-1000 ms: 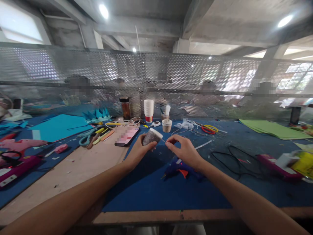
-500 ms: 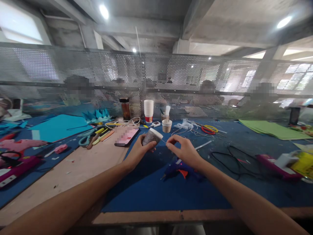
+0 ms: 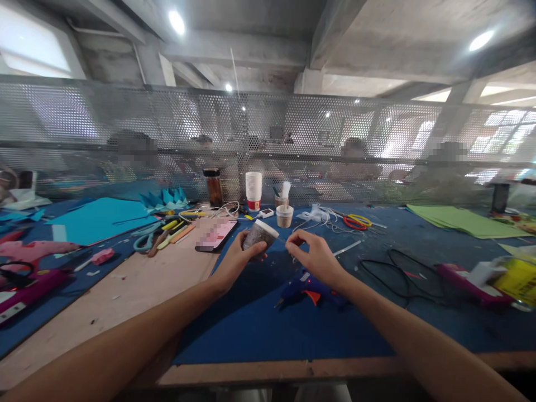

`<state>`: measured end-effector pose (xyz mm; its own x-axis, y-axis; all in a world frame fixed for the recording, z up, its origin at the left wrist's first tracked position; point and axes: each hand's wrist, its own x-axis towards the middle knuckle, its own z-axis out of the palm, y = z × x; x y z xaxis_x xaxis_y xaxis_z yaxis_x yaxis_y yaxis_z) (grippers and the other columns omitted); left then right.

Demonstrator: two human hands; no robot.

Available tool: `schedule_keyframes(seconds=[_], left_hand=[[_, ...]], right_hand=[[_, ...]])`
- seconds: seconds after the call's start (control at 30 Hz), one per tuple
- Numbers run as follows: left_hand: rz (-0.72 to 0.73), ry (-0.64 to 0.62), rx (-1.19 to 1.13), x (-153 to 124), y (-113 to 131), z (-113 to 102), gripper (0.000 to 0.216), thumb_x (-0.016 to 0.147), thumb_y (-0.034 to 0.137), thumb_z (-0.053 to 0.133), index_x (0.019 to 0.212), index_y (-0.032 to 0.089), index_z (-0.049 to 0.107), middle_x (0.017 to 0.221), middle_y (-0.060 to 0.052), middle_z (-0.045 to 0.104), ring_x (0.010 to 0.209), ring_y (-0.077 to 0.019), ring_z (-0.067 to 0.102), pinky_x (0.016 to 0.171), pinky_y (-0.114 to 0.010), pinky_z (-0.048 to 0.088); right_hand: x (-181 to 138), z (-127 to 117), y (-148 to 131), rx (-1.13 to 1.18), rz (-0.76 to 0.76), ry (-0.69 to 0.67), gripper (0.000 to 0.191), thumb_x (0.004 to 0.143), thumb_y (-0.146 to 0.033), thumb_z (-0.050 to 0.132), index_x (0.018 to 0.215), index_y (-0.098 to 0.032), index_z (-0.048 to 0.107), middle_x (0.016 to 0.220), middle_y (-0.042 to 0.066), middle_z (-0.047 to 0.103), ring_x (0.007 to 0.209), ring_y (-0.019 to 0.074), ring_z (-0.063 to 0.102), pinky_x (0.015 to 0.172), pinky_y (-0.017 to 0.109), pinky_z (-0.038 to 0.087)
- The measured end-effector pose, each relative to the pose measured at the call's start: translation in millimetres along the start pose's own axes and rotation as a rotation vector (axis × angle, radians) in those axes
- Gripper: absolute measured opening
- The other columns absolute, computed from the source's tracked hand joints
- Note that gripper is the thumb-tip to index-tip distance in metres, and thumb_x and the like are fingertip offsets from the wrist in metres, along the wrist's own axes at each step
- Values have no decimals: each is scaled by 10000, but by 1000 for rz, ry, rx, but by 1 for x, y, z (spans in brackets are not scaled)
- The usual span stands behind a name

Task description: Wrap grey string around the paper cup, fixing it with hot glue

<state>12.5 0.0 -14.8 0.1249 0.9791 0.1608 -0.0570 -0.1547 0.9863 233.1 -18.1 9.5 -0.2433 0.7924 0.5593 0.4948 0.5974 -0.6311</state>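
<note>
My left hand (image 3: 243, 250) is wrapped around a paper cup (image 3: 258, 235) with a grey, rough-looking side and a white rim. The cup is tilted, its white end towards the upper right. To the right of it, my right hand (image 3: 312, 252) is closed in a pinch, a short gap away from the cup. What its fingertips hold is too small to make out. Under my right hand a blue glue gun (image 3: 304, 287) with an orange trigger lies on the blue mat (image 3: 259, 329). Another wrapped cup (image 3: 285, 216) stands upright beyond my hands.
Behind stand a stack of paper cups (image 3: 253, 192) and a brown bottle (image 3: 213, 187). A phone (image 3: 215, 234) and cutting tools lie left. White string (image 3: 316, 215), scissors (image 3: 355, 221) and a black cable (image 3: 393, 273) lie right. A perforated screen (image 3: 268, 123) closes the back.
A thin strand seen between the cup and my right fingertips no longer shows clearly. My right hand has shifted very slightly; my left hand keeps its hold on the cup.
</note>
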Motion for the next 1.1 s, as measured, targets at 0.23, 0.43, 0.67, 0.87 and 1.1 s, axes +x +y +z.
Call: schedule_keyframes(seconds=[0.23,0.43,0.67,0.87,1.1], left_hand=[[3,-10,12,1,-1,-1,576,792,480,812,1179,157,534,1040,-77,691,827,-226,735,774,-376,590],[-2,-1,8,1,-2,-1,580,769,490,822,1155,159,544,1020,-84,712,808,-226,735,768,-376,590],[-14,-16,-22,1,-4,-1,610,764,493,829,1188,160,544,1067,-92,707,812,-230,747,764,-376,593],[-10,-47,-45,0,-2,-1,577,786,485,817,1182,159,552,1056,-83,702,814,-226,739,764,-371,592],[-21,-76,-78,-3,1,0,568,785,492,816,1177,165,566,1074,-78,703,828,-229,736,765,-367,582]], right_hand=[[-1,0,0,5,-4,-8,114,905,-196,610,808,-232,657,778,-11,692,767,165,652,767,300,486],[0,1,1,-4,-3,-13,114,902,-195,607,807,-234,657,779,-8,698,764,170,655,766,306,490],[0,2,3,-19,-11,-7,120,898,-184,606,799,-235,652,774,-12,694,755,167,654,756,299,484],[0,2,4,-22,-9,-18,127,902,-178,602,795,-229,649,765,-18,683,751,159,650,751,287,470],[1,2,4,-31,7,-10,126,896,-172,603,791,-226,649,766,-16,689,745,160,653,751,285,466]])
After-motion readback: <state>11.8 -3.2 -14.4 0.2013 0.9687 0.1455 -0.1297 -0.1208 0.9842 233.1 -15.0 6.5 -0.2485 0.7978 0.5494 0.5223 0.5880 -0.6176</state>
